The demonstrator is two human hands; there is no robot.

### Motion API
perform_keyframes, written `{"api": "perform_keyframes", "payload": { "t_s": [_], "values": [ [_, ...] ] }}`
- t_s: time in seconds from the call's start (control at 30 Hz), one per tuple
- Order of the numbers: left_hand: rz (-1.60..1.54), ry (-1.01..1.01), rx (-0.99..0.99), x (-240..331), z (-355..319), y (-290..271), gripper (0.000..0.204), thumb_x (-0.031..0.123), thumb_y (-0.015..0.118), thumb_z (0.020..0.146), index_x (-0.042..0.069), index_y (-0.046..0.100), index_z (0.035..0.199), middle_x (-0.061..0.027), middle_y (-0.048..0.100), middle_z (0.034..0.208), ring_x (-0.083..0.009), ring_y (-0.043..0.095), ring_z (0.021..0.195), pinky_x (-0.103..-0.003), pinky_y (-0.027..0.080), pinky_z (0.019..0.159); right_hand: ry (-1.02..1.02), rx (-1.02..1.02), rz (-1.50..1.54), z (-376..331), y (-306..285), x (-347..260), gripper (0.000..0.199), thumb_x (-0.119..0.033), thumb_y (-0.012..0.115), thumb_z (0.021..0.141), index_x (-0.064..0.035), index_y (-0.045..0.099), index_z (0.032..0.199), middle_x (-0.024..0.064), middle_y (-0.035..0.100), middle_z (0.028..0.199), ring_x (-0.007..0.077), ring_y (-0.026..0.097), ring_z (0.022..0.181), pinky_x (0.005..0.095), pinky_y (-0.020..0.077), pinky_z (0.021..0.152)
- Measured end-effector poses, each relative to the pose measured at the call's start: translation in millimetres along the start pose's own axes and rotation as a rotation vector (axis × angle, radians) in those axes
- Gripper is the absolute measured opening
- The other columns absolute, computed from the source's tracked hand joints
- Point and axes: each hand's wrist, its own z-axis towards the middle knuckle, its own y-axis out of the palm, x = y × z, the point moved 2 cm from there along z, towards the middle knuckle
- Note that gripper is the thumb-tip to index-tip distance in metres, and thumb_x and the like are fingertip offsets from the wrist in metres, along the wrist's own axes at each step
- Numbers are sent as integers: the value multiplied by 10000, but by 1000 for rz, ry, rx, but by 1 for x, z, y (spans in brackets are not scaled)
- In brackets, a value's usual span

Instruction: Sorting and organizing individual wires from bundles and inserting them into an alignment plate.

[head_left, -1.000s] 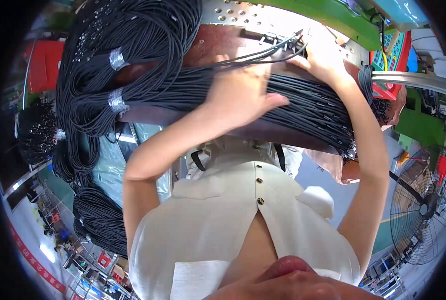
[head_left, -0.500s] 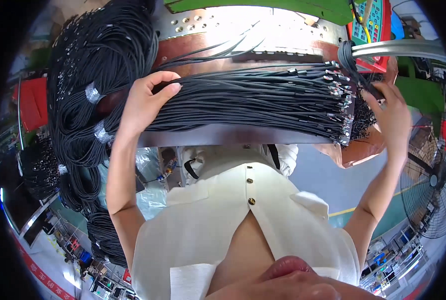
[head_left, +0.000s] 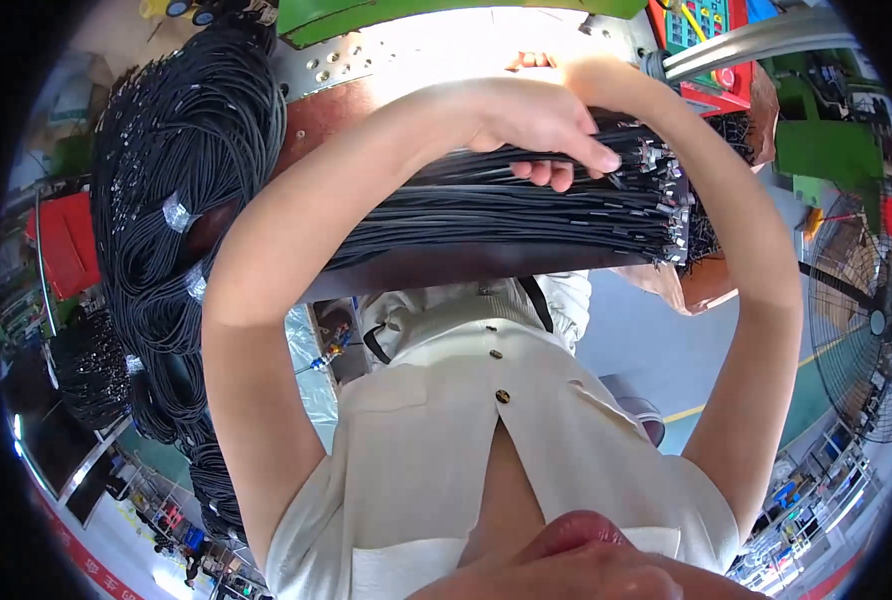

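Note:
A thick layer of black cables (head_left: 466, 218) with metal-tipped ends lies across the brown work surface in front of me. My left hand (head_left: 551, 132) reaches over this layer. Its thumb and curled fingers close round black cable close to the tipped ends on the right. Just beyond it, my right hand (head_left: 598, 80) is stretched toward the bright metal plate of the machine. Glare and the left hand cover much of it. Its fingertips look bent, and whatever they touch or hold cannot be made out.
Coiled bundles of black cable (head_left: 216, 110) hang at the left, tied with clear wrap. Behind the work surface stands a green machine part (head_left: 446, 18). A metal bar (head_left: 756, 45) and a red control box (head_left: 731, 88) are at the upper right, a fan (head_left: 861, 320) at the far right.
My left hand has moved right, from the left part of the cables to near their tipped ends. My right hand has left those ends and gone up and left toward the metal plate.

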Motion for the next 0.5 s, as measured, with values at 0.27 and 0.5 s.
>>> {"api": "perform_keyframes", "payload": {
  "t_s": [0.27,0.5],
  "values": [
    [-593,54,126,-11,0,65,263,311,538,949,56,596,926,19,484,599,-40,367,476,-206,264,411,-328,22,238,-7,-14,1,316,-282,567,895,-56,649,1100,140,676,1003,256,636,906,322,478,807],
    [-920,328,405,-54,-42,108,260,244,482,986,25,604,1051,25,493,644,-23,382,528,-174,278,465,-296,135,51,-47,6,-4,246,-214,595,879,-59,667,1055,153,669,926,322,634,806,376,495,756]
  ]
}}
